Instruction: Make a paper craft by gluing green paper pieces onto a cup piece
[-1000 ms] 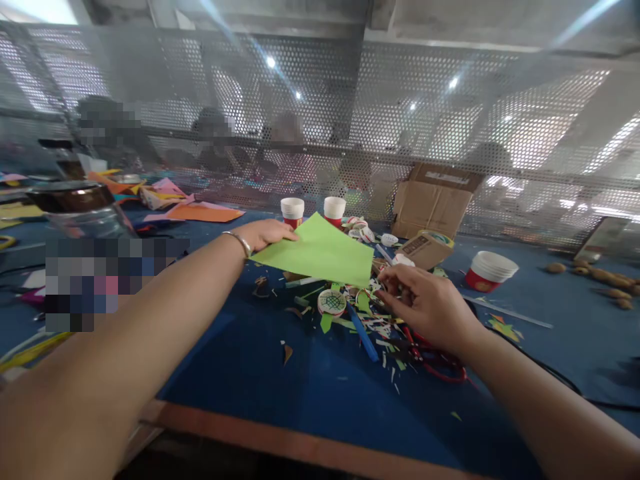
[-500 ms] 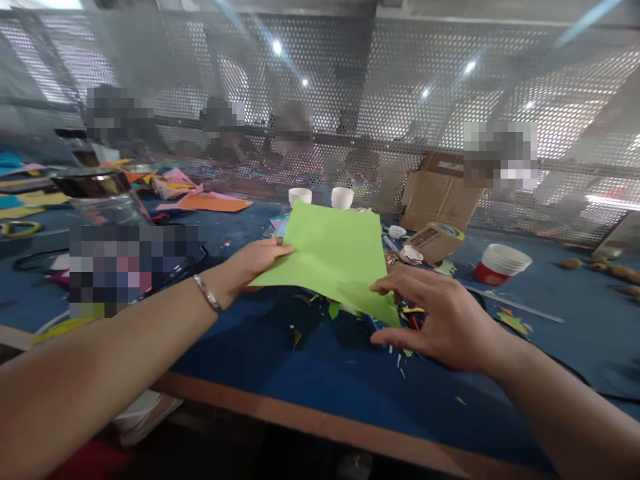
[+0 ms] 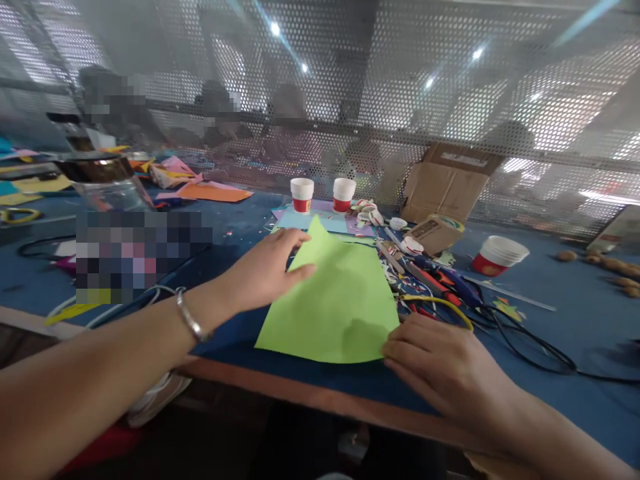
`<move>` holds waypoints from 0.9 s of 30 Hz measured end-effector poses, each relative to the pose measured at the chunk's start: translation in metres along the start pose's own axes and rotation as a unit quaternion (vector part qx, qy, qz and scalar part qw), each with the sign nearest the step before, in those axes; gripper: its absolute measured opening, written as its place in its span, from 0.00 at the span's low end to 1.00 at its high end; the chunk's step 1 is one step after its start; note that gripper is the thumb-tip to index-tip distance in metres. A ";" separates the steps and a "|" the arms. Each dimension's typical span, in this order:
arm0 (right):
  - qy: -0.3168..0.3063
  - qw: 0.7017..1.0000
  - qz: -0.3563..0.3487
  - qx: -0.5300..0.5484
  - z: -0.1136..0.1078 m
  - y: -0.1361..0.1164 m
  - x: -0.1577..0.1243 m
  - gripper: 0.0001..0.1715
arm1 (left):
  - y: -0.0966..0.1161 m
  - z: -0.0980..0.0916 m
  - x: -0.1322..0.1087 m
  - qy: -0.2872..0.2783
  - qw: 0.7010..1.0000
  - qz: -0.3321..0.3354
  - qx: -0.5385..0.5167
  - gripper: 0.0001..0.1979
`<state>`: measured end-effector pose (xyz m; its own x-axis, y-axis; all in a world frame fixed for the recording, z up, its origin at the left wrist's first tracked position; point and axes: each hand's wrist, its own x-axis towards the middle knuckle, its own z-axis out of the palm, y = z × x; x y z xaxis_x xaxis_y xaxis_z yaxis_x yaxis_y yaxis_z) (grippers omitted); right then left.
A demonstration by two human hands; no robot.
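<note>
A light green sheet of paper (image 3: 333, 307) lies low over the near part of the blue table, its far left corner bent upward. My left hand (image 3: 270, 267), with a silver bracelet at the wrist, is at the sheet's left edge. Its thumb and fingers are spread apart, the thumb over the paper and the fingertips near the raised corner. At the near right corner, my right hand (image 3: 430, 353) pinches the sheet between thumb and fingers. Beyond the green sheet, pale blue and lilac paper (image 3: 295, 220) lies flat.
Two red-and-white paper cups (image 3: 303, 195) stand at the back, and stacked cups (image 3: 500, 257) at the right. Tools with cables (image 3: 445, 283) and paper scraps crowd the right side. A cardboard box (image 3: 445, 180) leans by the perforated screen. A lidded jar (image 3: 103, 180) stands left.
The green sheet has come down and nearer to me. My right hand has closed on its near right corner. My left hand's fingers have spread at the left edge.
</note>
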<state>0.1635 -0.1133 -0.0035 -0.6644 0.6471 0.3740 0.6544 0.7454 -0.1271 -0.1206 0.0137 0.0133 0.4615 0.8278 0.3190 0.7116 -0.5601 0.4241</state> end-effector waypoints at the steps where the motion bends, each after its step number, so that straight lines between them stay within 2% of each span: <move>1: -0.009 1.000 0.003 -0.001 0.002 -0.002 -0.001 0.13 | 0.011 -0.001 -0.010 -0.024 0.999 0.043 0.008 0.29; 3: -0.020 1.000 0.009 0.000 0.006 -0.005 -0.001 0.12 | 0.033 0.000 -0.033 -0.109 0.986 0.127 0.008 0.33; 5: -0.020 1.000 0.011 0.005 0.008 -0.006 -0.002 0.11 | 0.046 0.004 -0.057 -0.112 0.978 0.176 0.024 0.39; 7: -0.017 1.000 0.012 0.014 0.008 -0.006 -0.003 0.11 | 0.048 0.010 -0.075 -0.119 0.973 0.190 0.051 0.36; 10: -0.005 1.000 0.015 0.021 0.009 -0.005 -0.008 0.14 | 0.037 0.016 -0.090 -0.157 0.971 0.174 0.042 0.28; 13: 0.004 0.999 0.025 0.028 0.011 -0.003 -0.014 0.14 | 0.026 0.020 -0.098 -0.138 0.978 0.154 0.022 0.20; 17: 0.013 0.997 0.049 0.060 0.013 -0.004 -0.019 0.11 | 0.024 0.024 -0.110 -0.103 0.983 0.154 0.004 0.20; 19: 0.011 0.993 0.078 0.090 0.013 -0.006 -0.021 0.09 | 0.024 0.025 -0.115 -0.084 0.988 0.132 -0.016 0.21; 23: -0.007 0.985 0.120 0.123 0.014 -0.010 -0.025 0.07 | 0.020 0.026 -0.120 -0.056 0.991 0.085 -0.085 0.09; 27: 0.007 0.982 0.141 0.123 0.017 -0.011 -0.024 0.06 | 0.018 0.023 -0.114 -0.051 0.989 0.033 -0.133 0.07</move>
<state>0.1662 -0.1341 -0.0269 -0.4632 0.8326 0.3035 0.7037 0.5538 -0.4452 -0.1486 -0.0902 -0.0353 0.5629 0.7805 0.2719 0.5201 -0.5901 0.6175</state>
